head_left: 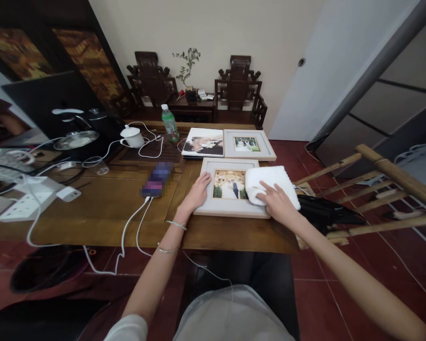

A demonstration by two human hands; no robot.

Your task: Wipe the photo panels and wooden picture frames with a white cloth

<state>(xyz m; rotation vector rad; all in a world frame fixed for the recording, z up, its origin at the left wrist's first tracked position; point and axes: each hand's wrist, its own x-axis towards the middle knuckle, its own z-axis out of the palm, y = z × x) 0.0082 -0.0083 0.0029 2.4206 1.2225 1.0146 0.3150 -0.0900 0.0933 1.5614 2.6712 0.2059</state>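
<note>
A light-coloured picture frame (230, 207) with a photo of a couple lies flat near the table's front edge. My left hand (196, 192) grips its left side, the fingers over the border. A folded white cloth (271, 182) covers the frame's right side and hangs past its edge. On the cloth lies my right hand (277, 201), its fingers bent and pressing it against the frame. Just behind are a second picture frame (266, 147) and a white-edged photo panel (204, 142), side by side.
Left of the frame lies a phone (156, 180) with white cables. Farther left are a power strip (28, 199), a clear cup (96, 166), a lidded white cup (132, 137) and a kettle. A green bottle (169, 124) stands behind. A bamboo chair (394, 189) is at right. Someone's arm shows far left.
</note>
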